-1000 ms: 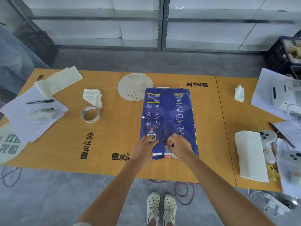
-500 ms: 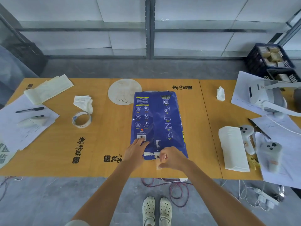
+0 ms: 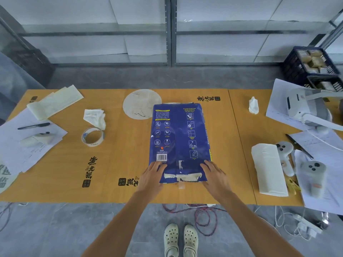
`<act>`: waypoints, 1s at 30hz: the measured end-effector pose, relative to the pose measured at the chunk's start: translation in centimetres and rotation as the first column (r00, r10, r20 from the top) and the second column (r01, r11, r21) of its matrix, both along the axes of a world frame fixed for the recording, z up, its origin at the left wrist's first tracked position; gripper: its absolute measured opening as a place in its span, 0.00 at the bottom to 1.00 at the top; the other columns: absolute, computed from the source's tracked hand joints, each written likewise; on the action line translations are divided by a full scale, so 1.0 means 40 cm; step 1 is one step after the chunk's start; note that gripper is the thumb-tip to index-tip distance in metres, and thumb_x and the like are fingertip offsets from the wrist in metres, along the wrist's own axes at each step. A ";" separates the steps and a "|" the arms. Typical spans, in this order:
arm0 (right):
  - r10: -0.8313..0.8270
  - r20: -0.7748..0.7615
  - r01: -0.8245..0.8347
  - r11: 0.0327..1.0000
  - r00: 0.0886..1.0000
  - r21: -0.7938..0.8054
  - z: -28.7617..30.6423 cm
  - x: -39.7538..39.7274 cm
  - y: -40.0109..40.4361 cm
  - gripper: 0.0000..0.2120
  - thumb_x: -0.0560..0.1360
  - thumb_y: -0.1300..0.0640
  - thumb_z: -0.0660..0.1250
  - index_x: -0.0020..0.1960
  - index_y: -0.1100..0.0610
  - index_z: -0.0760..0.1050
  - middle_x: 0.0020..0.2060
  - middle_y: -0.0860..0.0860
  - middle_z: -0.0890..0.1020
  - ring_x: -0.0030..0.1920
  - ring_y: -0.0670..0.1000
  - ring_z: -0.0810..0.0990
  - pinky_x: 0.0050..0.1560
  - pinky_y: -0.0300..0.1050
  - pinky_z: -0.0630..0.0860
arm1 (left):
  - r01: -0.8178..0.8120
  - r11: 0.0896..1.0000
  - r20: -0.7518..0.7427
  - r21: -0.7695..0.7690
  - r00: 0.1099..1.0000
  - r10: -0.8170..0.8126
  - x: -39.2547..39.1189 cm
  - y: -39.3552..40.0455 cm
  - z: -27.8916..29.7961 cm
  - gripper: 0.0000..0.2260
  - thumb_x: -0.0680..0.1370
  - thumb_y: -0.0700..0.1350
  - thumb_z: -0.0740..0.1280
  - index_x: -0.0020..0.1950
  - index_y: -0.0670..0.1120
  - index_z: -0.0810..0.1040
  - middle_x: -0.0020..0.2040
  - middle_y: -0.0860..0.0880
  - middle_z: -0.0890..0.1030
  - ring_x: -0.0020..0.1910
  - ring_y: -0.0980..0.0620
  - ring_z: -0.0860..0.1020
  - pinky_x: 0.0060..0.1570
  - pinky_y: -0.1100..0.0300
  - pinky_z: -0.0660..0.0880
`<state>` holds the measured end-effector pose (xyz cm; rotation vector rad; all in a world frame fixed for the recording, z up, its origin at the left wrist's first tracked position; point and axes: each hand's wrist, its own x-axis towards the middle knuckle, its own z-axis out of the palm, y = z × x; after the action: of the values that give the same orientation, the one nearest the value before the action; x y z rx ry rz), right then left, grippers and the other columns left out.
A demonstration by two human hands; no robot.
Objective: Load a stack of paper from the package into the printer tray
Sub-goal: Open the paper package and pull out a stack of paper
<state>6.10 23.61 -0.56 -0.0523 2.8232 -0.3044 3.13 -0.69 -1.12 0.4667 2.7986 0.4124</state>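
A blue paper package [image 3: 181,134] lies flat in the middle of the orange table [image 3: 120,154], its long side pointing away from me. Torn white tape strips cross its near end [image 3: 185,176]. My left hand [image 3: 151,178] holds the near left corner, fingers on top beside the barcode. My right hand [image 3: 216,178] holds the near right corner in the same way. A small loose scrap of tape [image 3: 181,186] lies on the table just in front of the package. No printer or tray is in view.
Left of the package are a tape roll [image 3: 92,136], a crumpled tissue [image 3: 95,117] and papers with a pen [image 3: 34,126]. A round disc [image 3: 142,103] sits behind. To the right lie a folded white cloth [image 3: 269,173], two controllers [image 3: 313,175] and a headset [image 3: 304,106]. Cables [image 3: 200,216] run under the table's near edge.
My right hand let go of the tape at the package's near end and moved out to the right corner. My left hand slid to the left corner. The camera view shifted slightly.
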 end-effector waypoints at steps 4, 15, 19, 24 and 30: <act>0.082 0.056 -0.085 0.995 0.995 0.045 0.000 0.011 0.012 0.27 0.78 0.56 0.56 0.75 0.57 0.53 0.76 0.53 0.57 0.76 0.50 0.53 0.65 0.45 0.69 | 0.019 1.000 -0.035 0.001 0.999 -0.019 0.005 -0.001 -0.003 0.26 0.75 0.42 0.65 0.73 0.49 0.62 0.70 0.51 0.66 0.71 0.52 0.64 0.64 0.58 0.70; -0.420 -0.109 0.345 0.846 0.901 -0.407 0.016 0.010 0.036 0.12 0.75 0.62 0.64 0.34 0.55 0.77 0.20 0.50 0.71 0.21 0.50 0.65 0.26 0.45 0.61 | -0.402 0.845 0.062 0.353 0.911 0.408 0.005 -0.033 -0.001 0.10 0.76 0.34 0.61 0.52 0.42 0.79 0.43 0.45 0.80 0.39 0.49 0.75 0.35 0.63 0.69; -0.595 -0.051 0.491 0.706 0.802 -0.511 0.019 -0.005 0.068 0.26 0.72 0.60 0.69 0.24 0.53 0.57 0.18 0.46 0.60 0.24 0.47 0.56 0.28 0.43 0.52 | -0.647 0.597 0.202 0.474 0.741 0.641 -0.015 -0.063 0.009 0.19 0.75 0.35 0.65 0.26 0.46 0.65 0.22 0.50 0.65 0.24 0.53 0.59 0.26 0.63 0.53; -0.703 0.038 0.584 0.559 0.711 -0.589 -0.003 -0.018 0.087 0.22 0.72 0.59 0.69 0.25 0.59 0.62 0.21 0.51 0.61 0.25 0.48 0.56 0.29 0.43 0.51 | -0.782 0.419 0.363 0.461 0.597 0.716 -0.043 -0.079 -0.001 0.14 0.74 0.36 0.67 0.28 0.37 0.71 0.27 0.44 0.70 0.29 0.50 0.64 0.30 0.59 0.55; -0.788 0.214 0.719 0.366 0.577 -0.590 -0.024 -0.034 0.100 0.18 0.72 0.57 0.69 0.30 0.69 0.73 0.24 0.59 0.74 0.30 0.54 0.71 0.30 0.42 0.65 | -0.858 0.182 0.515 0.481 0.444 0.733 -0.059 -0.079 -0.011 0.06 0.74 0.35 0.68 0.37 0.42 0.79 0.38 0.45 0.81 0.38 0.43 0.81 0.36 0.58 0.78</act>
<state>4.72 27.59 -1.52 1.1766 2.4597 -1.4857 0.78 -3.84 -1.54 -1.0374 2.3075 1.6829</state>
